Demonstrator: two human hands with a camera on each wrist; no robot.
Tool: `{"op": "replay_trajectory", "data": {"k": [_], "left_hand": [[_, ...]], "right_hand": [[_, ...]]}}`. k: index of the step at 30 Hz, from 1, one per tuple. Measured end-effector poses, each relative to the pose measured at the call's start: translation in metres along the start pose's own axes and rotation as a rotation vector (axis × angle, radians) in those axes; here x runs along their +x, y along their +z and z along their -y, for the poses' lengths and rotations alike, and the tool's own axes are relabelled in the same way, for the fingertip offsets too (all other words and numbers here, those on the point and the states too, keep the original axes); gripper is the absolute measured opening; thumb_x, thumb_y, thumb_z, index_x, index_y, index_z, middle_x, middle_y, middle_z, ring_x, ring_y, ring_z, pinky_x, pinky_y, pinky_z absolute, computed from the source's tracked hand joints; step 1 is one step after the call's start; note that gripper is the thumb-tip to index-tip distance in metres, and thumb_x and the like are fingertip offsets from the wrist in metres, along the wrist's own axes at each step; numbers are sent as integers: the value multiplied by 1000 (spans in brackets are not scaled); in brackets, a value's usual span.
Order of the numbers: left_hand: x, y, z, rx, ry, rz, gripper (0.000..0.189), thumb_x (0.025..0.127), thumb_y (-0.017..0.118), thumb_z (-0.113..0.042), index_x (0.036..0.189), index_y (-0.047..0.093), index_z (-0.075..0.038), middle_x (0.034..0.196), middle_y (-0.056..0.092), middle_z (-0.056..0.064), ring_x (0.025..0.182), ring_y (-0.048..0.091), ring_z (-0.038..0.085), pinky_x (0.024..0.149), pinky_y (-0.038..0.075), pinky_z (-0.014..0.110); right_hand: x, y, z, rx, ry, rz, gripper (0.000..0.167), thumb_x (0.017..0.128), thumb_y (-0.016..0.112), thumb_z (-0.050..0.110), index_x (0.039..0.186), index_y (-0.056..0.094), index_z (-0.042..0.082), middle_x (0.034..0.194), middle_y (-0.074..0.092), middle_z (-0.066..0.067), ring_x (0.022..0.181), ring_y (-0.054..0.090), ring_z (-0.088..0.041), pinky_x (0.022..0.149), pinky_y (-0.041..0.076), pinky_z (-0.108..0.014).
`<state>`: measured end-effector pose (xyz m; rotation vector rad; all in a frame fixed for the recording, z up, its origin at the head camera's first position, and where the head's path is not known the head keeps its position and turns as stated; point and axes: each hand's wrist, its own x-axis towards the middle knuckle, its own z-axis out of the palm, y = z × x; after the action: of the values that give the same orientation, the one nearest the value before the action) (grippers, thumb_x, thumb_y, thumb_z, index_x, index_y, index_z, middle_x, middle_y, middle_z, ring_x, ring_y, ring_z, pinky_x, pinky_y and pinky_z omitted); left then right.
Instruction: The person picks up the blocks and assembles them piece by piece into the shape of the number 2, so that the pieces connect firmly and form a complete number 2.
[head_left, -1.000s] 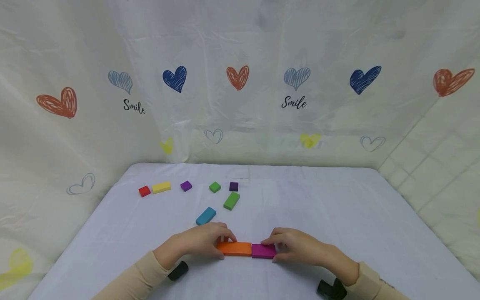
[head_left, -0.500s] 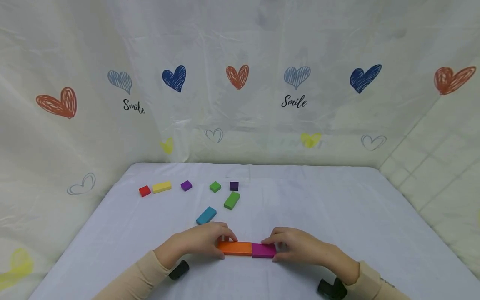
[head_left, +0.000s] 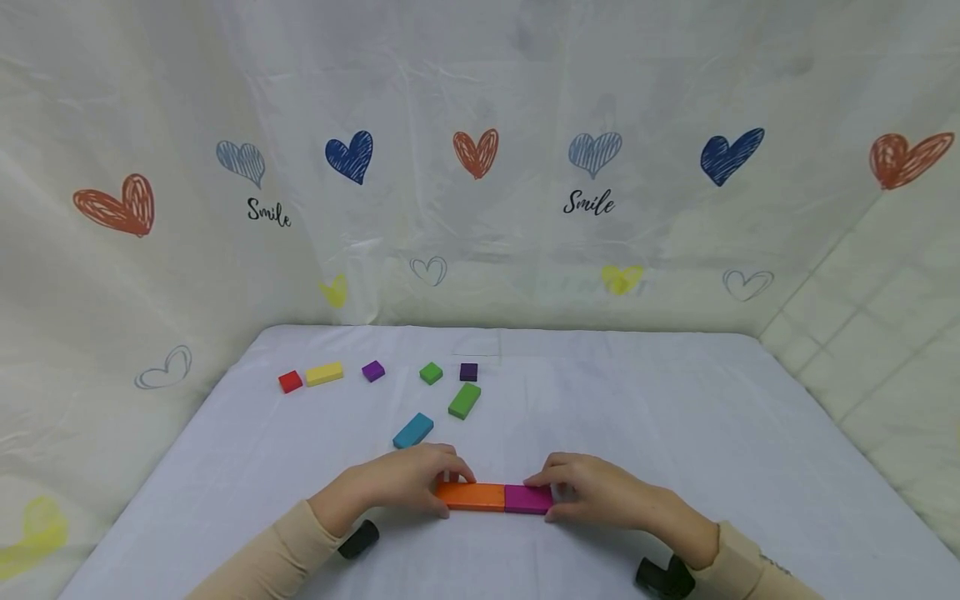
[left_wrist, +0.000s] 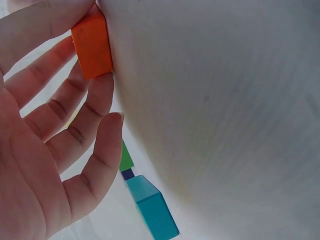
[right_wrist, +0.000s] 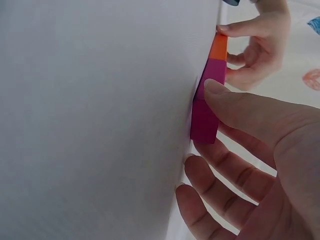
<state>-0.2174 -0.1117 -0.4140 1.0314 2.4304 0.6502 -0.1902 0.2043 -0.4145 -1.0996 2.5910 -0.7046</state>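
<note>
Head view; orange block (head_left: pixel 474 497) unmoved.

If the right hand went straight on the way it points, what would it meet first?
Beyond the magenta block that the right hand grips, probably the orange block: the two lie end to end, apparently touching. The left hand holds its far end.

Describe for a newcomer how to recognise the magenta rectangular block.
On the near half of the white-covered table, the right hand pinches the magenta rectangular block. Its pinkish-purple colour sets it apart from the orange rectangular block touching its left end.
</note>
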Motion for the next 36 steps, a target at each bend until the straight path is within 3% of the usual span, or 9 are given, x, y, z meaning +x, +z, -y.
{"op": "replay_trajectory", "data": {"k": [20, 36], "left_hand": [[1, 0, -1, -3, -7, 6, 37, 88, 83, -17, 123, 72, -20, 101, 60, -15, 92, 54, 2, 83, 50, 21], [0, 1, -1, -9, -9, 5, 38, 88, 83, -17, 124, 72, -20, 103, 60, -15, 93, 55, 2, 83, 50, 21]], "right_hand": [[0, -2, 0, 2, -5, 29, 38, 87, 83, 21, 125, 75, 19, 98, 57, 17, 84, 52, -2, 72, 49, -20], [1, -1, 1, 2, 21, 7, 38, 87, 84, 22, 125, 76, 19, 96, 58, 17, 83, 53, -2, 71, 50, -21]]}}
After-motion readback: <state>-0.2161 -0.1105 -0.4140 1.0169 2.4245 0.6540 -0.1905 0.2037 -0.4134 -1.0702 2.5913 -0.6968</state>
